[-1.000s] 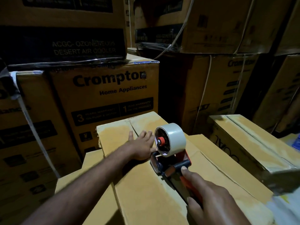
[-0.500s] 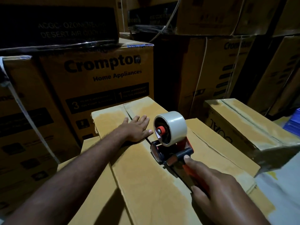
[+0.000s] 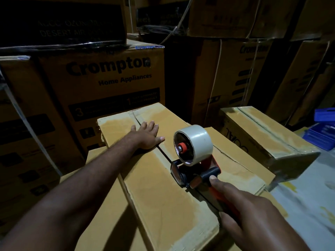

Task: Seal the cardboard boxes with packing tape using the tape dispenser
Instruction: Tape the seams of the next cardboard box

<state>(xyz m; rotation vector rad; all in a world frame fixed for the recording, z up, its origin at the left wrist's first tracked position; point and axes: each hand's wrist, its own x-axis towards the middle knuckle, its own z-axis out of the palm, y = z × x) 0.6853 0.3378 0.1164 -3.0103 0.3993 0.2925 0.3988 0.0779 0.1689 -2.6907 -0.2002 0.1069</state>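
head: right grip (image 3: 253, 214) clamps dispenser (image 3: 194, 153), left grip (image 3: 146, 136) flat on box (image 3: 159, 187), cartons (image 3: 108, 78) behind.

You have one view, from the camera on your head. It faces forward and steeply down onto the top of the cardboard box (image 3: 159, 187) in front of you. It sits close: the box fills the lower centre, your left hand (image 3: 146, 136) reaches in from the lower left, and your right hand (image 3: 253, 220) comes from the lower right, gripping the tape dispenser (image 3: 194, 156). The wide lens bows the stacked Crompton cartons (image 3: 108, 82) across the upper frame, and a blue crate (image 3: 324, 131) sits at the right edge.
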